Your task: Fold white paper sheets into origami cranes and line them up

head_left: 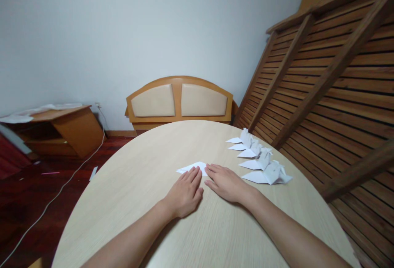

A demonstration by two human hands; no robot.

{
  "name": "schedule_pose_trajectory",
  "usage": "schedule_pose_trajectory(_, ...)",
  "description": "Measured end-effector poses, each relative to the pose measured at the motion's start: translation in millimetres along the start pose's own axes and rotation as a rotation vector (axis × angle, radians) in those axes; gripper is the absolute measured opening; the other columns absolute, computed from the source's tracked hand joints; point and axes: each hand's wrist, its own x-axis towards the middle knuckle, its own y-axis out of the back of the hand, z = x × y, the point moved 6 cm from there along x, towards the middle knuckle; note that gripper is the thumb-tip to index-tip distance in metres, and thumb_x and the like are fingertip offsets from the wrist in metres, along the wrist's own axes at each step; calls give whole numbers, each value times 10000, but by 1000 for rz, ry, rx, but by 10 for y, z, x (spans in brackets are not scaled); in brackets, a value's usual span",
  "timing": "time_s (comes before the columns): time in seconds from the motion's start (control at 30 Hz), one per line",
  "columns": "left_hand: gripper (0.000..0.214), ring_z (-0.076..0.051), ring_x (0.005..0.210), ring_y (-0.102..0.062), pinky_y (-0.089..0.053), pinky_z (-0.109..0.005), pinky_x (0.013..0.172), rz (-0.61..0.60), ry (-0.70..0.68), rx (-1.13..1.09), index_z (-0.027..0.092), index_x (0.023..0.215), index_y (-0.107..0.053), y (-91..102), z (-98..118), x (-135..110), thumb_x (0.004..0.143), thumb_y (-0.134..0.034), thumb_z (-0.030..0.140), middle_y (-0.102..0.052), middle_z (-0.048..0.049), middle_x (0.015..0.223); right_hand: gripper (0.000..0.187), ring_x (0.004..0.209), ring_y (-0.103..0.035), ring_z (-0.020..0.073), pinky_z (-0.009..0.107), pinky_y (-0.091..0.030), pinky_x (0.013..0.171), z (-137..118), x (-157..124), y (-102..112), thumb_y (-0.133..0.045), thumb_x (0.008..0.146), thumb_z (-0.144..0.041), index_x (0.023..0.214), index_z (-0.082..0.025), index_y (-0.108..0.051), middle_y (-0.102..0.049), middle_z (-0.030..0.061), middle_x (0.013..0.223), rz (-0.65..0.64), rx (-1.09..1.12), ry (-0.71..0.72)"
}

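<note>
A folded sheet of white paper [200,165] lies flat on the round table, its pointed end toward the left. My left hand [185,192] rests palm down with its fingertips on the paper's near edge, fingers stretched out. From the other side, my right hand [224,181] lies flat over the paper's right end, fingers extended and hiding that part. Both hands press on the paper without grasping it. To the right of my right hand stands a row of several folded white paper figures [260,165] with pointed tails facing left.
The round pale wood table [129,177] fills the foreground. Behind it stands a headboard [177,99] with two cream panels. A slatted wooden frame [326,83] leans on the right. At left are a low wooden cabinet [80,130] and a white cable [66,184] across the floor.
</note>
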Motion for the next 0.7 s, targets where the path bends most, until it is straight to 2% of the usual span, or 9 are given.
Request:
schedule_pose_trajectory(0.07,571,-275,1471,-286,-266,-453,1197,-5,-13,-2,106,1507,-338,29,8,-10,1012,-327,391,-335,-169,1571,343,1134,-632,296,421,-473,981,22,82,66,-440,985,-329,1130,-164,-703,-703,158,1181,15,-6,-39)
schedule_pose_trajectory(0.1,568,-276,1468,-292,-268,-454,1197,-10,-28,-4,110,1505,-342,41,18,-19,1011,-334,390,-344,-167,1568,335,1067,-656,286,412,-490,943,49,113,78,-427,989,-316,1066,-178,-722,-730,143,1091,36,4,-69)
schedule_pose_trajectory(0.17,564,-275,1470,-290,-265,-456,1201,-24,-62,-6,119,1506,-341,59,43,-43,1012,-341,390,-348,-157,1568,323,1113,-624,274,402,-482,962,109,138,102,-442,986,-299,1168,-172,-676,-709,131,1149,183,64,-101)
schedule_pose_trajectory(0.23,561,-276,1474,-277,-265,-455,1204,-35,-83,-12,126,1509,-337,71,57,-65,1012,-347,387,-343,-145,1573,363,1169,-587,251,391,-456,1017,155,120,48,-458,981,-282,1286,-150,-604,-670,131,1237,285,155,-68)
schedule_pose_trajectory(0.33,547,-275,1477,-269,-268,-453,1206,-29,-103,-28,136,1504,-349,90,68,-76,1010,-362,370,-353,-134,1571,384,1184,-575,230,390,-445,1047,185,74,-86,-486,966,-253,1334,-176,-564,-647,111,1274,286,277,26)
schedule_pose_trajectory(0.47,526,-285,1456,-317,-294,-470,1194,-5,-112,-32,144,1481,-381,105,74,-61,1003,-386,364,-392,-146,1548,391,1189,-567,225,405,-446,1052,181,49,-84,-508,937,-194,1325,-200,-556,-628,102,1272,317,351,56)
schedule_pose_trajectory(0.57,513,-300,1431,-357,-317,-490,1180,14,-108,-42,144,1458,-404,122,88,-58,996,-410,367,-427,-163,1518,391,1163,-573,217,396,-458,1036,126,72,-44,-490,941,-162,1326,-196,-556,-633,101,1240,306,343,77)
schedule_pose_trajectory(0.7,484,-294,1403,-388,-355,-486,1161,67,-113,-92,160,1430,-420,172,115,-68,982,-446,341,-450,-172,1477,317,1113,-597,211,381,-477,1002,47,64,-39,-461,970,-171,1230,-196,-641,-678,88,1157,240,245,81)
